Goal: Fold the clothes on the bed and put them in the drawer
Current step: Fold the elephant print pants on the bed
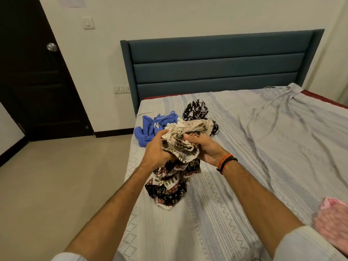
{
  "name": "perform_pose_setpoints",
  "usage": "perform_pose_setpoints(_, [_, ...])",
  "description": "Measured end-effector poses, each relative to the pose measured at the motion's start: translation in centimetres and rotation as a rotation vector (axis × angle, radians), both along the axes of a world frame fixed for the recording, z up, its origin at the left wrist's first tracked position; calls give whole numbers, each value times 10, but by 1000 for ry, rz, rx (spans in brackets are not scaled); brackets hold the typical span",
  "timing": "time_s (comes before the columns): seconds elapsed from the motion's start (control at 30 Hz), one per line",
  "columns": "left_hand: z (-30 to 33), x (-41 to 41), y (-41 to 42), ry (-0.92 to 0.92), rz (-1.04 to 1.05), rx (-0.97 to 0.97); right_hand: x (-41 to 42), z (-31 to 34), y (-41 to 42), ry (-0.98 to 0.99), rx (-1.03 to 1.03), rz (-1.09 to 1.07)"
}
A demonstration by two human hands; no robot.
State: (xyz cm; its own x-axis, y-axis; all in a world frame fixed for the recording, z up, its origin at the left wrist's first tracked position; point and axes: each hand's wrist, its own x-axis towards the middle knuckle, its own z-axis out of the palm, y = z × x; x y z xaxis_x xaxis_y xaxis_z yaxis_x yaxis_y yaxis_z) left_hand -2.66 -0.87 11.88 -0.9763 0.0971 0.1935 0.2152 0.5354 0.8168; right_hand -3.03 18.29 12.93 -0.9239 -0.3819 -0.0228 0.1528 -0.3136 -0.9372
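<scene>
A crumpled patterned garment, black, red and cream, hangs above the bed near its left edge. My left hand grips its bunched top from the left. My right hand grips the same bunch from the right, fingers curled into the cloth. Behind them on the sheet lies a pile: a blue garment, a beige garment and a black garment with a white leaf print. No drawer is in view.
A teal padded headboard stands against the far wall. A pink cloth lies at the bed's right edge. Bare floor lies left of the bed, with a dark door at the back left.
</scene>
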Motion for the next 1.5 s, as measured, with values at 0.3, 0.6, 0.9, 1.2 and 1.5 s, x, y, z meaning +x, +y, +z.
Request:
perform_pose_setpoints(0.3, [14, 10, 3, -96, -199, 57, 7, -4, -8, 166, 38, -76])
perform_pose_setpoints(0.6, [8, 10, 2, 237, 221, -96, 16, 19, -21, 126, 394, -208])
perform_pose_setpoints(0.9, [34, 5, -22, -27, 123, -402, -7, 40, -3, 327, 771, -321])
perform_pose_setpoints(1.2, [68, 11, -46, -34, 196, -399, 2, 58, 5, 437, 1354, -466])
perform_pose_setpoints(1.5, [116, 40, -67, 155, 409, 19, 16, 113, 22, 489, 857, -819])
